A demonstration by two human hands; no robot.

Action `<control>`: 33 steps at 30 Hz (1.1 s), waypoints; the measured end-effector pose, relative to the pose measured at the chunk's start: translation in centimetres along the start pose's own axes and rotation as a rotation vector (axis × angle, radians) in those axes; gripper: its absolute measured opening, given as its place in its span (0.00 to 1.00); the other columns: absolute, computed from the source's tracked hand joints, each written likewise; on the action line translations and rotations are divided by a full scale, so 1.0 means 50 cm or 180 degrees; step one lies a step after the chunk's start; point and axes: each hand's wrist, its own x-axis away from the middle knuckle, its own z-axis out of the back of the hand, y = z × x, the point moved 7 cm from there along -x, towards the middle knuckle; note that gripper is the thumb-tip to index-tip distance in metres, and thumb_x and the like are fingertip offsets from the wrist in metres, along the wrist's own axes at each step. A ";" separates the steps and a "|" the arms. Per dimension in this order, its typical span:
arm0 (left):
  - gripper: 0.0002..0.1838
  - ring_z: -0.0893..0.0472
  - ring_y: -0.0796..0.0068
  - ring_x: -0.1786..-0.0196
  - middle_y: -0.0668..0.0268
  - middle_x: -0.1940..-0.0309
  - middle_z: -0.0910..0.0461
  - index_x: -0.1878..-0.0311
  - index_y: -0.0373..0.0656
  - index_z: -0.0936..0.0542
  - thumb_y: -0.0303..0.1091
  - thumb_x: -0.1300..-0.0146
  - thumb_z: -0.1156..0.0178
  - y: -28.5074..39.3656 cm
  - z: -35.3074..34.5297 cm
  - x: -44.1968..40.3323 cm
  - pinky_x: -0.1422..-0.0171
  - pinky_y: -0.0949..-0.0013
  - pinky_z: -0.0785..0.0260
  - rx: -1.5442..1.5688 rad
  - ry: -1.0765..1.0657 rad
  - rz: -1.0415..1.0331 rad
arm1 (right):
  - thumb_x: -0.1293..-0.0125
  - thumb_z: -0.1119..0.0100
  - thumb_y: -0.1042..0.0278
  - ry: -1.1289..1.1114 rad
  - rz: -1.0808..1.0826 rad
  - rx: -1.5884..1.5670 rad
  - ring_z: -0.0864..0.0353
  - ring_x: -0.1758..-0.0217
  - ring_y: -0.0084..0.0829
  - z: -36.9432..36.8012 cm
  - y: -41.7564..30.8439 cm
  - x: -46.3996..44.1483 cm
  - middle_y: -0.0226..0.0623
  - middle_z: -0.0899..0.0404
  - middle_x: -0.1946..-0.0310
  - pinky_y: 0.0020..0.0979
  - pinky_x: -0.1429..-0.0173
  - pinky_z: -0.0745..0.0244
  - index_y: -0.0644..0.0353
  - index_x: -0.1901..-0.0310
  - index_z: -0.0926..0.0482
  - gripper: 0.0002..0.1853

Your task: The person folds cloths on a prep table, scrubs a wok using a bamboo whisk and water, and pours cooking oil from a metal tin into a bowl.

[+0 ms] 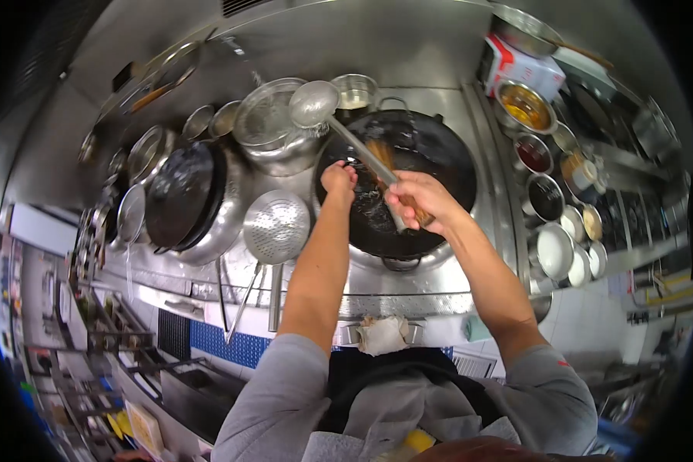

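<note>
My right hand (426, 202) is closed round the handle of a steel ladle (314, 104), whose round bowl points up and left above the wok's far-left rim. A brown, bristly brush-like thing (380, 154), smeared by motion, shows beside the ladle's handle; whether the same hand grips it too is unclear. My left hand (339, 180) is closed over the left part of the big black wok (450, 165), its fingers curled; what they hold, if anything, is hidden. Wet, shiny streaks show inside the wok.
A perforated skimmer (277, 225) lies left of the wok. Behind it stands a steel pot (273, 127) with a strainer on top. Black pans (181, 192) lean further left. Sauce bowls (545, 196) and white bowls (553, 250) line the right side. A crumpled cloth (383, 336) sits at the front edge.
</note>
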 end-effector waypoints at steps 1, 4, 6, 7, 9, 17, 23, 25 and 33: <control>0.11 0.24 0.74 0.79 0.62 0.73 0.21 0.55 0.43 0.22 0.28 0.27 0.56 -0.008 -0.015 -0.001 0.79 0.73 0.31 -0.0163 0.0047 -0.0114 | 0.32 0.47 0.74 0.0042 0.0030 0.0190 0.30 0.83 0.17 0.020 0.001 0.043 0.29 0.28 0.76 0.23 0.86 0.36 0.61 0.60 0.28 0.02; 0.06 0.24 0.71 0.78 0.62 0.71 0.19 0.61 0.39 0.21 0.23 0.31 0.47 -0.065 -0.049 -0.093 0.78 0.69 0.32 -0.0453 -0.0063 -0.0371 | 0.31 0.49 0.74 0.0325 -0.0013 0.0947 0.31 0.85 0.17 0.069 0.001 0.167 0.28 0.29 0.76 0.23 0.87 0.37 0.64 0.50 0.26 0.10; 0.05 0.20 0.68 0.72 0.63 0.69 0.19 0.59 0.37 0.20 0.21 0.34 0.44 -0.060 -0.102 -0.044 0.72 0.64 0.27 -0.1011 -0.0607 -0.0521 | 0.29 0.49 0.72 0.0683 0.0136 0.1302 0.32 0.85 0.17 0.092 -0.007 0.237 0.26 0.31 0.78 0.24 0.85 0.38 0.63 0.37 0.28 0.20; 0.05 0.20 0.67 0.71 0.62 0.69 0.18 0.61 0.36 0.19 0.25 0.34 0.44 -0.054 -0.116 -0.023 0.68 0.63 0.27 -0.1414 -0.0622 -0.0576 | 0.28 0.49 0.70 0.0740 0.0263 0.1566 0.34 0.86 0.17 0.116 0.000 0.256 0.26 0.30 0.76 0.23 0.82 0.38 0.61 0.28 0.34 0.27; 0.12 0.18 0.65 0.68 0.60 0.70 0.17 0.65 0.36 0.18 0.35 0.33 0.43 -0.064 -0.116 -0.011 0.61 0.62 0.26 -0.1554 -0.0679 -0.0648 | 0.30 0.46 0.70 0.1013 0.0704 0.2381 0.25 0.75 0.28 0.159 0.006 0.283 0.35 0.25 0.72 0.31 0.67 0.26 0.64 0.28 0.36 0.29; 0.33 0.23 0.68 0.75 0.64 0.85 0.24 0.78 0.34 0.17 0.61 0.39 0.35 -0.072 -0.027 0.159 0.62 0.63 0.30 -0.2535 0.0067 -0.1020 | 0.34 0.47 0.77 0.1811 0.0806 0.4024 0.21 0.51 0.55 0.293 0.136 0.275 0.54 0.27 0.50 0.48 0.45 0.24 0.63 0.27 0.38 0.33; 0.10 0.26 0.81 0.73 0.69 0.73 0.21 0.61 0.38 0.16 0.36 0.30 0.36 -0.064 -0.049 0.285 0.69 0.73 0.33 -0.1073 0.0186 -0.2582 | 0.32 0.39 0.63 0.1817 0.1812 0.3833 0.21 0.49 0.51 0.227 0.124 0.221 0.53 0.23 0.49 0.46 0.41 0.27 0.69 0.36 0.28 0.27; 0.06 0.19 0.78 0.66 0.66 0.67 0.15 0.59 0.35 0.16 0.29 0.32 0.37 -0.070 -0.101 0.404 0.58 0.74 0.27 -0.1389 0.0125 -0.3093 | 0.34 0.34 0.56 0.1140 0.1312 0.2263 0.18 0.49 0.40 0.174 0.159 0.133 0.45 0.19 0.52 0.40 0.44 0.24 0.71 0.40 0.25 0.28; 0.23 0.27 0.65 0.30 0.57 0.35 0.25 0.33 0.33 0.31 0.16 0.31 0.47 0.048 -0.139 0.580 0.27 0.64 0.30 0.1379 -0.2898 -0.1045 | 0.45 0.28 0.78 -0.0878 0.1279 0.0461 0.16 0.64 0.28 -0.019 -0.073 0.053 0.40 0.15 0.70 0.29 0.58 0.20 0.67 0.68 0.18 0.07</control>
